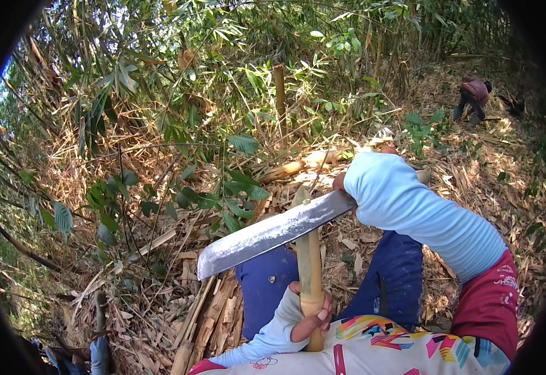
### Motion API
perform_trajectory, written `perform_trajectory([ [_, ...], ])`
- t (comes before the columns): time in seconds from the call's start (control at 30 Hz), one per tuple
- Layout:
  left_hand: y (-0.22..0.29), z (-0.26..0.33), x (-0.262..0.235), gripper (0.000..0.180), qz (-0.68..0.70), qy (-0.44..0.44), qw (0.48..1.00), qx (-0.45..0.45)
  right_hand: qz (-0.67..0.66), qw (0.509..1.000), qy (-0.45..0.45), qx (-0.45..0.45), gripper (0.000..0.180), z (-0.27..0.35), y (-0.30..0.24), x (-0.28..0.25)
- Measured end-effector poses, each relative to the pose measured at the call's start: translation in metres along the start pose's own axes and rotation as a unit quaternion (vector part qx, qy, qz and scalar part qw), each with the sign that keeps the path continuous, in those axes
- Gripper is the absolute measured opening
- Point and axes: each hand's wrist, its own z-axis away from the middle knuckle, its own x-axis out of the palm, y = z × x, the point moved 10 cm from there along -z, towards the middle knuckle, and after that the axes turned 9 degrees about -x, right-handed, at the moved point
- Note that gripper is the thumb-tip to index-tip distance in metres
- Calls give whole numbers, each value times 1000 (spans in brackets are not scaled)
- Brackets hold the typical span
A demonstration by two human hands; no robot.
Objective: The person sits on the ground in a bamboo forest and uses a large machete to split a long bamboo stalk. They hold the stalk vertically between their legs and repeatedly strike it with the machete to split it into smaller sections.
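The left hand (310, 319) is wrapped tight around a bamboo stick (309, 262). The fingers curl over the stick near its low end, close to the person's belly. The stick stands almost straight up, and its top end is cut to a slanted point.

The right hand (340, 182) is mostly hidden behind its pale blue sleeve (423, 212). Only a bit of it shows at the cuff. It seems to grip the handle of a big knife (273, 234), but the handle itself is out of sight. The wide grey blade lies across the bamboo stick, just below the pointed top, and touches it. The blade slopes down toward the person's left, and its blunt tip ends over the dry stuff on the ground.

Under the stick are the person's knees in dark blue trousers (388, 275). A shirt with bright colour shapes (398, 350) shows at the bottom edge.

Split strips of bamboo (213, 319) lie on the ground just left of the knees. Dry leaves (473, 181) and husks cover the ground all around. Green bamboo plants (179, 94) grow thick ahead and to the left. One cut bamboo stump (280, 94) stands upright among them.

Far off, at the top right, another person (473, 97) bends down on the slope.
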Motion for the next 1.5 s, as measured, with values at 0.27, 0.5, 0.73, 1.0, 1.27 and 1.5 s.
perform_trajectory([
  [0.27,-3,9,2,48,-22,-22,999,7,-63,978,152,127,25,-1,61,-39],
  [0.5,-3,5,2,50,-8,-23,1000,-1,-168,916,360,55,31,65,56,-39],
  [0.73,2,3,3,33,-2,5,1000,15,47,982,171,-67,33,72,-45,6],
  [1.0,-14,-3,-9,40,-83,-32,995,-54,57,974,186,-115,24,76,-64,33],
  [1.27,-2,1,-3,48,-19,-16,999,26,46,977,182,-104,19,64,-52,4],
  [1.5,-2,3,0,52,-40,-27,999,22,-128,986,18,102,22,0,39,10],
])
